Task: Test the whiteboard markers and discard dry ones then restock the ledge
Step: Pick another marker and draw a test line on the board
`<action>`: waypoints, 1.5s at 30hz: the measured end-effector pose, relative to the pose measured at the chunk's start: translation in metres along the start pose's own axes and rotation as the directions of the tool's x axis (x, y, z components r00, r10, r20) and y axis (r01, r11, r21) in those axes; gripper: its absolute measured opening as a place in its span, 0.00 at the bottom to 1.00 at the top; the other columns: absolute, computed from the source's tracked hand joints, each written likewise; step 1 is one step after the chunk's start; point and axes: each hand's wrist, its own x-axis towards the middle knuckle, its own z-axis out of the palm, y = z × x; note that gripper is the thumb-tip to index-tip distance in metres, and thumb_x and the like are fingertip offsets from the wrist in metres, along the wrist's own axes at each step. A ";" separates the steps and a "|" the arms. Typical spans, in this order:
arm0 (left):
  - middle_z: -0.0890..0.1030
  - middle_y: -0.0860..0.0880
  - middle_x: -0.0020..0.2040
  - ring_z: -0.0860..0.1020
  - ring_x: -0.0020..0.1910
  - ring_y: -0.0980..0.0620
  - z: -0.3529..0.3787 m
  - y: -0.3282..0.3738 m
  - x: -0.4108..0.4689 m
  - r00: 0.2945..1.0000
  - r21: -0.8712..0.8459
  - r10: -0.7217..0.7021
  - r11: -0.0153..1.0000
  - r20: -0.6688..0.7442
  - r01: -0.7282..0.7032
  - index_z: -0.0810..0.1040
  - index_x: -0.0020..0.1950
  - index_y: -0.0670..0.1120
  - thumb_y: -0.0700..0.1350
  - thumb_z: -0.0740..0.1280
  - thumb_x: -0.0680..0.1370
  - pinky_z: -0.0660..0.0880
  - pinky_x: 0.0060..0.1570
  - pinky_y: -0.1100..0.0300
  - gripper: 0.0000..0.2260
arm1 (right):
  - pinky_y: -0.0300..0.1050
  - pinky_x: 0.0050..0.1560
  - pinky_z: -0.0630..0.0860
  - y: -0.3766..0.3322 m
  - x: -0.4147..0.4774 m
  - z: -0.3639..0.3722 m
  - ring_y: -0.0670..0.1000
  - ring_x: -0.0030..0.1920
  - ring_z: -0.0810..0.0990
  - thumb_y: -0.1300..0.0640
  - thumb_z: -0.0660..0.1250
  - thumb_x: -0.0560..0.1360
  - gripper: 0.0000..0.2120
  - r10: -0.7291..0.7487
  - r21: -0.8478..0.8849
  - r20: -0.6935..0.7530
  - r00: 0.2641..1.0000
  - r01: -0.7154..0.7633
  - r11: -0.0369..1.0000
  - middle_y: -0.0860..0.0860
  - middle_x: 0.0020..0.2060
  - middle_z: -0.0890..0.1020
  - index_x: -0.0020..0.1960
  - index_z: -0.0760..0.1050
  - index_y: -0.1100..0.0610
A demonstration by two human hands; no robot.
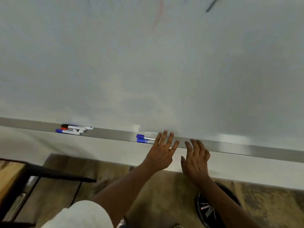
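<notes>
Whiteboard fills most of the view, pale and nearly bare, with a faint pink stroke and a short dark stroke near its top edge; below it runs a strip of light wall, then a mottled brown floor. Along the foot of the board the grey metal ledge crosses the whole picture, sloping down to the right. A wooden table with a dark frame shows at the far left; a round black bin stands on the floor under the right forearm, with a few markers lying inside it (too blurred to count).

Both bare arms reach up to the ledge, the left one out of a white sleeve. The left hand is spread flat, fingers straight and apart, fingertips over the ledge and the bottom of the board; it grips nothing. The right hand hangs just beside it, fingers loosely bent at the ledge's front edge, likewise holding nothing.

Two blue-capped markers lie side by side on the ledge, just left of the left hand, their far ends hidden behind its fingers; whether the fingers touch them I cannot tell. Well apart to the left, a small cluster of markers rests on the ledge, with black, red and blue caps pointing left.
</notes>
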 end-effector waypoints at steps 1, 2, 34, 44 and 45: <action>0.57 0.36 0.76 0.54 0.74 0.32 0.000 -0.017 -0.011 0.999 0.001 -0.033 0.999 0.001 0.033 0.58 0.76 0.45 0.50 0.64 0.76 0.54 0.71 0.36 0.30 | 0.64 0.59 0.68 -0.014 0.006 0.001 0.61 0.67 0.63 0.53 0.76 0.64 0.35 -0.038 -0.010 0.018 0.999 0.039 0.999 0.60 0.66 0.72 0.66 0.65 0.56; 0.58 0.36 0.75 0.54 0.74 0.32 0.001 -0.033 -0.022 0.998 -0.001 -0.064 0.998 0.006 0.064 0.59 0.75 0.44 0.49 0.64 0.76 0.55 0.70 0.36 0.30 | 0.63 0.58 0.69 -0.028 0.011 0.003 0.61 0.66 0.65 0.53 0.77 0.63 0.35 -0.071 -0.020 0.046 0.996 0.072 0.997 0.59 0.65 0.73 0.66 0.66 0.56; 0.79 0.37 0.59 0.75 0.62 0.36 0.030 -0.266 -0.129 0.999 0.027 0.036 0.999 -0.025 -0.035 0.78 0.60 0.41 0.47 0.62 0.72 0.59 0.67 0.36 0.19 | 0.55 0.50 0.71 -0.181 0.097 0.069 0.58 0.49 0.77 0.61 0.77 0.61 0.19 -0.024 -0.363 0.397 0.918 0.181 0.914 0.54 0.45 0.81 0.51 0.78 0.54; 0.80 0.40 0.54 0.77 0.56 0.40 -0.076 -0.253 -0.048 0.907 0.092 0.128 0.991 -0.402 -0.099 0.77 0.58 0.39 0.45 0.69 0.70 0.70 0.63 0.42 0.19 | 0.46 0.37 0.70 -0.261 0.143 -0.019 0.52 0.35 0.75 0.64 0.77 0.59 0.12 -0.291 -0.184 -0.225 0.930 0.253 0.950 0.51 0.35 0.77 0.40 0.79 0.55; 0.80 0.40 0.54 0.78 0.54 0.41 -0.089 -0.253 -0.041 0.890 0.081 0.118 0.993 -0.441 -0.091 0.76 0.59 0.39 0.45 0.70 0.69 0.72 0.61 0.43 0.20 | 0.46 0.37 0.68 -0.267 0.150 -0.032 0.52 0.36 0.74 0.65 0.75 0.61 0.10 -0.304 -0.176 -0.298 0.905 0.261 0.949 0.51 0.35 0.77 0.39 0.78 0.55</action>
